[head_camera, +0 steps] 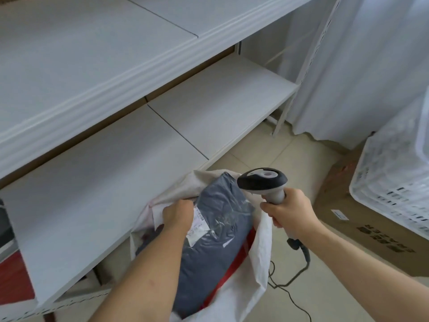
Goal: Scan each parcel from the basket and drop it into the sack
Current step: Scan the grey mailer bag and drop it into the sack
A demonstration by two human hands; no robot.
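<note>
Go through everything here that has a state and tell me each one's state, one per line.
Left hand: grips the parcel's edge.
Right hand: grips the scanner handle.
Parcel: grey, label up, lying in the sack mouth.
Sack: open, parcels inside.
Scanner: upright, head pointing left above the parcel, cable trailing on the floor.
Basket: white, on a cardboard box; contents not visible.

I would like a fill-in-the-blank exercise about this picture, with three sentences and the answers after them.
1. The right hand grips the handle of the ____.
2. The left hand holds the grey parcel over the open white ____.
3. The white paper label is stuck on the ____, right beside the left hand.

Missing words: scanner; sack; parcel
</note>
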